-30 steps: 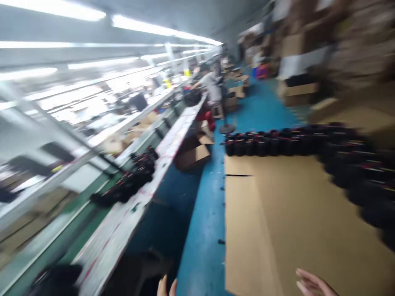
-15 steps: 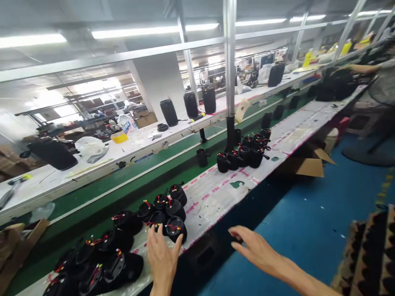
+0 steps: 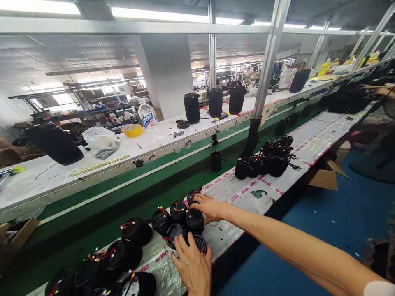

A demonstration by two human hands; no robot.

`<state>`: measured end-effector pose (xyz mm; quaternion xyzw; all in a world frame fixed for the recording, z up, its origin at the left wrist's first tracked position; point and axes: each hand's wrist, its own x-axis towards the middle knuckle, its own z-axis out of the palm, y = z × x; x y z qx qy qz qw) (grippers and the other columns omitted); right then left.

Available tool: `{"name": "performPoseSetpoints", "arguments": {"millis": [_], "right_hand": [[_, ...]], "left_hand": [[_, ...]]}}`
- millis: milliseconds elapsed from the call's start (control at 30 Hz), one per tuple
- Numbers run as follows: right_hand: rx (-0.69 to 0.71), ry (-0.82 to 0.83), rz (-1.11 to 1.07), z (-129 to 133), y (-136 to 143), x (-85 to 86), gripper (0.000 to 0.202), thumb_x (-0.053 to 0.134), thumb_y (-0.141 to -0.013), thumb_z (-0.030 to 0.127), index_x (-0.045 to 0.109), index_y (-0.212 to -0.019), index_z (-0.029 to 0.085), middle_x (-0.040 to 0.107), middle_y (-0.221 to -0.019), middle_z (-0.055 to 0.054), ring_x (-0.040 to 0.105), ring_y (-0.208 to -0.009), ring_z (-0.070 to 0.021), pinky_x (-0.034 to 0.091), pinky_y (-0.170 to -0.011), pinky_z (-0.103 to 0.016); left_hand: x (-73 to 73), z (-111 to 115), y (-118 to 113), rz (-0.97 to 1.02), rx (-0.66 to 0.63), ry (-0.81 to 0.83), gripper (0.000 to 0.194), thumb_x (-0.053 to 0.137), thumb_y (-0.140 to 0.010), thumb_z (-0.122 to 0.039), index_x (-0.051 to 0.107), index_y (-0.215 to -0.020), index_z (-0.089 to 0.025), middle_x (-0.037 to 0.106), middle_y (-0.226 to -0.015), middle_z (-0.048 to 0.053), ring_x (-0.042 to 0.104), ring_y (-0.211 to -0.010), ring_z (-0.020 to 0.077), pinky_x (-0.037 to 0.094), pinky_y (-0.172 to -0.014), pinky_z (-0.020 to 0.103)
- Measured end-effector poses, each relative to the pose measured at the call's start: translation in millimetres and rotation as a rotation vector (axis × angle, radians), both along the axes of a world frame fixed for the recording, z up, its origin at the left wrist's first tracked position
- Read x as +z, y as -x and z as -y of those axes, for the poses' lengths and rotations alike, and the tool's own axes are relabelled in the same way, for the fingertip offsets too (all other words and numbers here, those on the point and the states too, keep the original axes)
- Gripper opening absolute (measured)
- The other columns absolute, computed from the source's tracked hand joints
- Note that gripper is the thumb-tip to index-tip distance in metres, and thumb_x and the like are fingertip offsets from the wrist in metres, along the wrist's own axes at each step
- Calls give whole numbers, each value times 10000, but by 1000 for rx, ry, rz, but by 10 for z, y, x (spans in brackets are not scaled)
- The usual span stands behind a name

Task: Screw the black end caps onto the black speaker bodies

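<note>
A cluster of black cylindrical housings (image 3: 194,220) stands upright on the plastic-covered bench (image 3: 226,230), with red wires and small connectors on their tops. My left hand (image 3: 194,265) is spread over the nearest housings, its fingers at their tops and its thumb beside the front one. From the right, my right hand (image 3: 211,207) reaches to the far end of the same group. Its fingers are stretched over the housings there, and part of the hand is hidden from view. Both hands seem to touch the housings without lifting any.
More black housings (image 3: 132,283) lie or stand at the near left; another group (image 3: 262,160) stands farther along. Behind runs a green conveyor (image 3: 145,187). A white shelf (image 3: 166,142) carries black cylinders, yellow tape (image 3: 132,130) and a bottle (image 3: 148,117). A metal post (image 3: 268,61) rises beyond.
My right hand has moved left from over the floor onto the far housings. The left hand stays at the near housings. The view has shifted, and the housings appear farther right.
</note>
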<state>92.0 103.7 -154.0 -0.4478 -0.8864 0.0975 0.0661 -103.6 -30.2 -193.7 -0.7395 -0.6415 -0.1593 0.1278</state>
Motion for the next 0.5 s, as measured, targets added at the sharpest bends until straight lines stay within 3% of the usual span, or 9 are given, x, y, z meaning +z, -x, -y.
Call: {"name": "performPoseSetpoints", "arguments": {"millis": [133,233,300,433,500], "right_hand": [[7,-18,34,62,-67,-57,694,943,-840,381,643,-1422,151,648,-1363,-186,630,-1276,-369,581,-1032,-507],[31,-39,62,129,-53,-78,665,953,-847,407,660,-1402,189,615,-1419,-188,621,-1272,-368,605,-950,-465],[52,-59,73,147,-14,-98,650,955,-853,415,666,-1403,225,576,-1484,-185,589,-1318,-379,605,-929,-452],[62,-92,91,122,10,-133,559,930,-887,377,689,-1365,219,578,-1465,-191,587,-1290,-372,602,-874,-426],[64,-103,98,110,-23,-137,520,921,-895,378,703,-1327,188,600,-1417,-197,605,-1238,-358,599,-842,-411]], "left_hand": [[12,24,67,-15,-19,41,443,696,-955,-213,736,-1354,-24,670,-1431,305,630,-1368,470,575,-1013,525],[-28,4,59,-21,-36,50,423,673,-979,-214,743,-1357,-38,677,-1439,282,621,-1397,430,594,-986,435],[-62,4,68,-41,-55,54,457,681,-981,-221,731,-1391,-25,666,-1470,303,613,-1415,444,594,-1002,463],[-121,43,166,-104,-114,74,636,792,-888,-169,678,-1505,-58,630,-1562,318,583,-1442,518,549,-1048,643],[-158,43,217,-112,-124,78,699,835,-848,-144,667,-1523,-70,659,-1532,304,616,-1403,502,570,-1012,610]]}}
